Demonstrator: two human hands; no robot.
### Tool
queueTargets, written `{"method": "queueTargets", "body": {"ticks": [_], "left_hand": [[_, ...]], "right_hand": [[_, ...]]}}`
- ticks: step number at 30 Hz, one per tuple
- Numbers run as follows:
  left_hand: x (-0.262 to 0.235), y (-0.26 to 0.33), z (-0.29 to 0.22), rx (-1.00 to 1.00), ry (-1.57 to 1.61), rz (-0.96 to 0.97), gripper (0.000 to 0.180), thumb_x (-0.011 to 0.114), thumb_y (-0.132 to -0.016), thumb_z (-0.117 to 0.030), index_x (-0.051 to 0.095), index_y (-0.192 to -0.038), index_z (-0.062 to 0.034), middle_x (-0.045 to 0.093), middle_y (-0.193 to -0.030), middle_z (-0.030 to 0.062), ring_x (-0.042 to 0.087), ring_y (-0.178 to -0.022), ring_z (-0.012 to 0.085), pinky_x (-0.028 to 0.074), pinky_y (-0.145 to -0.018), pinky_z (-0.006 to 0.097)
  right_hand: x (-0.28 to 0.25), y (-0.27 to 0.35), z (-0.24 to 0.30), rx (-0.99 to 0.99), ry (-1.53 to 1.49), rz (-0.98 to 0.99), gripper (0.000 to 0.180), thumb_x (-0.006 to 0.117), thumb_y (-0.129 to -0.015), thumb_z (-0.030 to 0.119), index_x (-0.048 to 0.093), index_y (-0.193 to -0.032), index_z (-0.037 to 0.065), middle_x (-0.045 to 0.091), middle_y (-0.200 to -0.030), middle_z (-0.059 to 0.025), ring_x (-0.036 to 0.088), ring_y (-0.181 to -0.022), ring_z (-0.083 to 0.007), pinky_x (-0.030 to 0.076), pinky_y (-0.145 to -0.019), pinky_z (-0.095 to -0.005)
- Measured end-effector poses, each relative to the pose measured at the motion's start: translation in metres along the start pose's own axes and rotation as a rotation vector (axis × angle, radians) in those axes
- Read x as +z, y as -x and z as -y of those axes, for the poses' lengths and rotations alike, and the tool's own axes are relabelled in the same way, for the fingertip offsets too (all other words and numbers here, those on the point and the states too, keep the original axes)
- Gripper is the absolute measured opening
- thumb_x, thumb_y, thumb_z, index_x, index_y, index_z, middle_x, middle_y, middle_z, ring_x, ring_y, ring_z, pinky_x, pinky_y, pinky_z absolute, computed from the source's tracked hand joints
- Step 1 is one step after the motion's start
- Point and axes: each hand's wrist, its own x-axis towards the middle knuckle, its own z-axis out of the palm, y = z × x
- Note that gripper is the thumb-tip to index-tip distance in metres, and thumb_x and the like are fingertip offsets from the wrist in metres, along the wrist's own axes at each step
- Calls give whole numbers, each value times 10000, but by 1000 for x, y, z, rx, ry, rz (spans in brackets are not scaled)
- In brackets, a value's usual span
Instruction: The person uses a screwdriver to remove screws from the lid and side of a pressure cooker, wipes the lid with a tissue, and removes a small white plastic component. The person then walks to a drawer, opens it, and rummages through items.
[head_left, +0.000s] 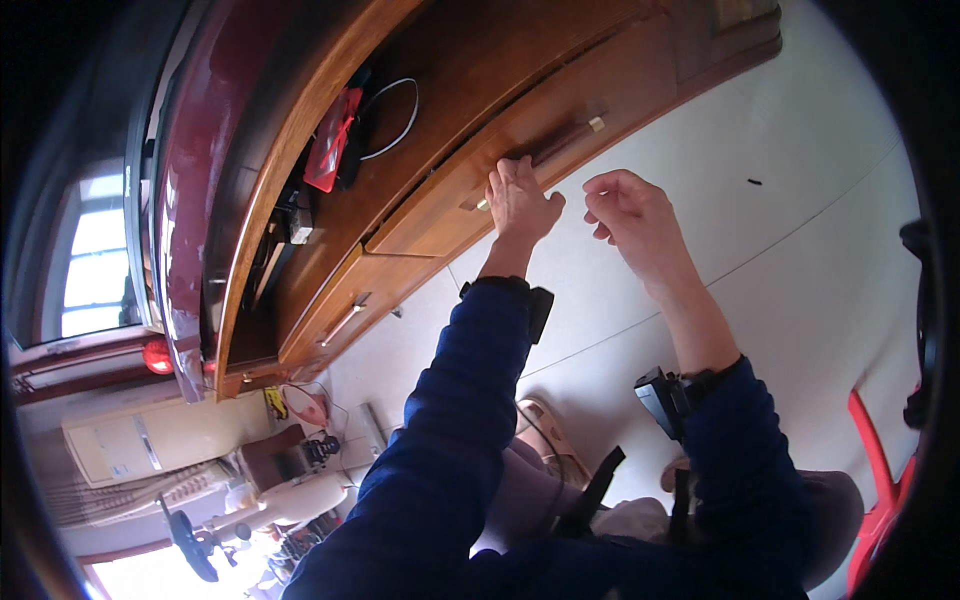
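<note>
My left hand [520,205] is against the front of a brown wooden drawer [430,222], its fingers bent over part of the long drawer handle [596,125]. The thumb stands out to the side, and the fingertips look pressed to the wood rather than wrapped round the bar. A dark gap runs along the drawer's top edge. Beside it, apart from the wood and above the pale floor, my right hand [635,222] is in the air. Its fingers are loosely curled and apart, with nothing seen between them.
A red item [333,150] and a white cable [415,110] lie in the open shelf above the drawers. Another drawer [335,315] is further left. A red plastic chair [880,500] stands at lower right. A small dark scrap [754,182] lies on the floor.
</note>
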Motion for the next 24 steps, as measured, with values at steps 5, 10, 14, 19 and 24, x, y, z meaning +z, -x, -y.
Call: {"method": "queueTargets", "body": {"ticks": [5, 10, 14, 19, 24], "left_hand": [[8, 61, -30, -46, 17, -58, 746, 780, -769, -379, 569, -1400, -41, 515, -1292, 137, 473, -1245, 341, 349, -1114, 506], [17, 132, -55, -48, 15, -53, 689, 760, -819, -387, 578, -1394, -53, 519, -1266, 141, 475, -1225, 356, 339, -1107, 534], [16, 175, -60, -20, 77, -8, 667, 760, -830, -372, 581, -1398, -71, 516, -1249, 150, 472, -1210, 372, 346, -1080, 558], [10, 180, -59, 38, 184, -6, 697, 764, -820, -301, 543, -1427, -40, 491, -1303, 171, 444, -1243, 396, 353, -1073, 555], [2, 173, -69, -48, 299, 72, 663, 744, -832, -281, 556, -1408, -11, 484, -1349, 182, 441, -1258, 404, 347, -1097, 573]], "right_hand": [[-33, -11, 2, -28, -149, -74, 173, 652, -1024, 213, 695, -1123, 78, 708, -907, -30, 611, -746, -88, 473, -671, -231], [-67, -26, -4, -30, -319, -245, 165, 671, -1012, 216, 691, -1121, 94, 697, -928, -23, 598, -744, -83, 464, -682, -230], [-102, -47, 18, 18, -391, -477, 133, 693, -995, 158, 674, -1104, 84, 683, -923, -25, 581, -717, -82, 473, -684, -234], [-119, -105, 58, -112, -351, -404, 220, 709, -981, 174, 668, -1167, 64, 678, -947, -47, 592, -764, -119, 475, -685, -256], [-130, -181, 112, -175, -113, -294, 175, 700, -980, 156, 707, -1117, 47, 738, -971, -75, 641, -775, -118, 489, -677, -248]]}}
